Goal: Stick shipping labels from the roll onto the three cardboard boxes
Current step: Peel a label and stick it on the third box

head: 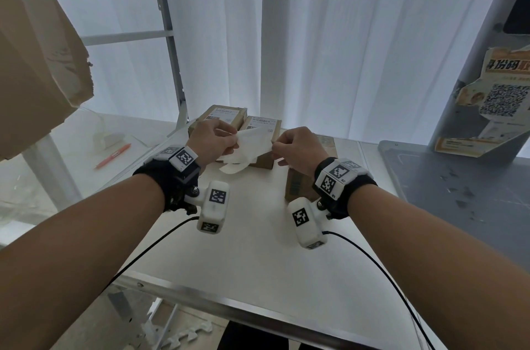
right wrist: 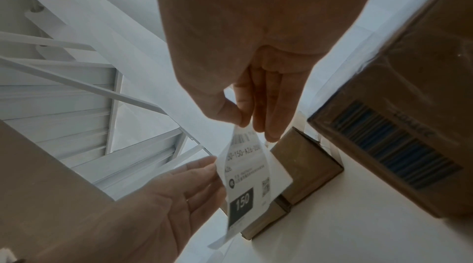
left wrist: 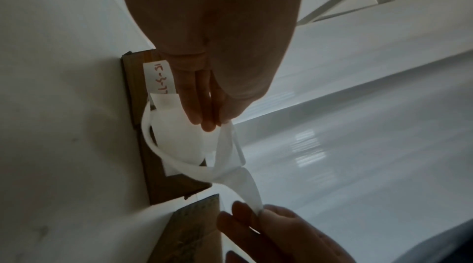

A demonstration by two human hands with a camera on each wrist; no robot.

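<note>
My left hand (head: 233, 143) and right hand (head: 275, 146) hold a white label strip (head: 252, 143) stretched between them, above the boxes. In the right wrist view my right hand (right wrist: 249, 125) pinches the top of a printed shipping label (right wrist: 245, 176) marked 150. The left hand (left wrist: 207, 123) pinches the other side of the curling white strip (left wrist: 179, 125). Two small cardboard boxes at the back, one on the left (head: 226, 114) and one in the middle (head: 265, 123), carry labels on top. A third box (head: 296, 186) stands under my right wrist. No roll is in view.
An orange pen (head: 113, 156) and a white plug (head: 107, 139) lie on the left surface. A big cardboard flap (head: 34, 48) hangs at upper left beside a metal shelf frame (head: 172, 48). A grey mat (head: 459, 192) and a torn QR poster (head: 496, 100) are at right.
</note>
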